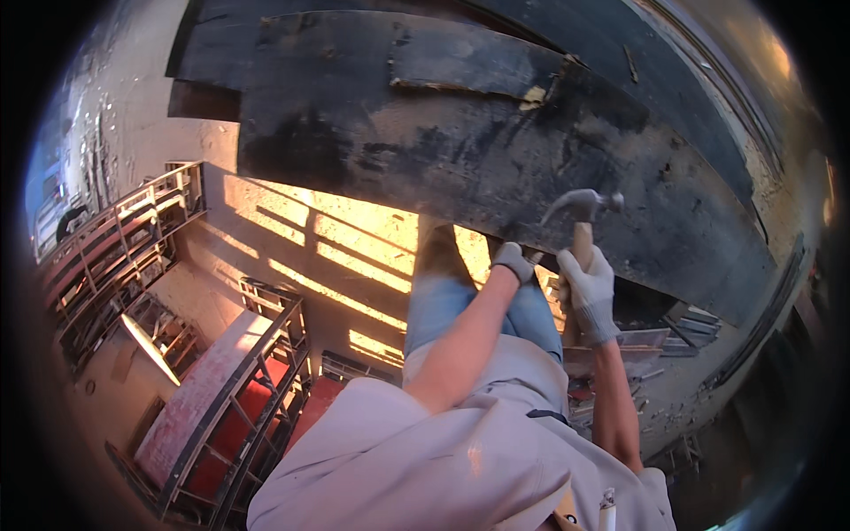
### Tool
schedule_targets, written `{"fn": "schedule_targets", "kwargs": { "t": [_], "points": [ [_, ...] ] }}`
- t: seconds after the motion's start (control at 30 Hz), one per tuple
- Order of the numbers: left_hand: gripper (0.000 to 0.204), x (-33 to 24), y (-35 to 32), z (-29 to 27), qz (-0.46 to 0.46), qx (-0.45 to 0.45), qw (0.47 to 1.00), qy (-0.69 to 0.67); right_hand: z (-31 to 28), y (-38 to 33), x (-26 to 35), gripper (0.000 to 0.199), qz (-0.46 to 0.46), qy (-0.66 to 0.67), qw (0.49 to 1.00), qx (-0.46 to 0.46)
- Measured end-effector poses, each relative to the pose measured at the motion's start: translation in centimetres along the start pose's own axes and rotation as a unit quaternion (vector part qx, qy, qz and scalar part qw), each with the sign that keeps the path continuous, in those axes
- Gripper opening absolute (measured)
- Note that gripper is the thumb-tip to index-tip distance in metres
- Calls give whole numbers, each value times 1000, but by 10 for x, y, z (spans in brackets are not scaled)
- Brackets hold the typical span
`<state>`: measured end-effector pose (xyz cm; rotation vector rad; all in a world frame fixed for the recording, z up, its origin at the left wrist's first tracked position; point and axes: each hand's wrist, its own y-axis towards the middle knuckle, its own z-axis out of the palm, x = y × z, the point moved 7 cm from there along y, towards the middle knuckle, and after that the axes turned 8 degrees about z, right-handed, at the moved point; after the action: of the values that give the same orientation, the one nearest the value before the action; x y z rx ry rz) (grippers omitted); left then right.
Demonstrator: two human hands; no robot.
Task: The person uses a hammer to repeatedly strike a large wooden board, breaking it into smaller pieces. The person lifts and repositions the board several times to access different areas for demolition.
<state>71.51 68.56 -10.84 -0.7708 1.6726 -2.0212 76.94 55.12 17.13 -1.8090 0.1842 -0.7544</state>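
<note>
My right hand (588,285), in a light work glove, grips a claw hammer (583,237) by its wooden handle. The metal head is raised over the near edge of a dark, stained board (372,133). My left hand (513,262), gloved as well, is closed at that near edge, left of the hammer. What its fingers hold is hidden. On top of the board lies a smaller dark sheet (474,62) with a ragged, splintered edge.
Metal frames with red panels (235,416) stand at the lower left, and more rusty frames (133,239) are behind them. Sunlit ground (354,252) with striped shadows lies left of my legs. Scrap strips (691,332) lie at the right, below the board.
</note>
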Motion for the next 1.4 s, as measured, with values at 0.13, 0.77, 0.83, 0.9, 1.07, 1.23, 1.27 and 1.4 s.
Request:
{"fn": "schedule_targets", "kwargs": {
  "t": [0.13,0.77,0.83,0.9,1.07,1.23,1.27,1.4],
  "points": [
    [37,0,14,-14,-66,-43,997,-25,9,4,15,21,-44,-83,994,-52],
    [59,-164,-79,-12,114,161,980,-37,125,70,-71,39,-65,-91,975,-190],
    [90,-195,-96,-15,138,121,983,-8,138,65,-74,34,-50,-161,955,-244],
    [94,-211,-112,10,169,233,957,40,147,55,-72,39,-39,-218,934,-282],
    [66,-213,-109,15,137,134,978,85,160,42,-76,38,-46,-182,952,-243],
    [101,-208,-98,28,135,160,964,164,187,58,-147,35,-31,-107,954,-277],
    [103,-211,-97,23,171,107,966,165,192,65,-153,36,-113,-42,944,-306],
    [109,-207,-111,33,192,123,964,139,199,92,-190,27,-169,21,914,-369]
  ]
}}
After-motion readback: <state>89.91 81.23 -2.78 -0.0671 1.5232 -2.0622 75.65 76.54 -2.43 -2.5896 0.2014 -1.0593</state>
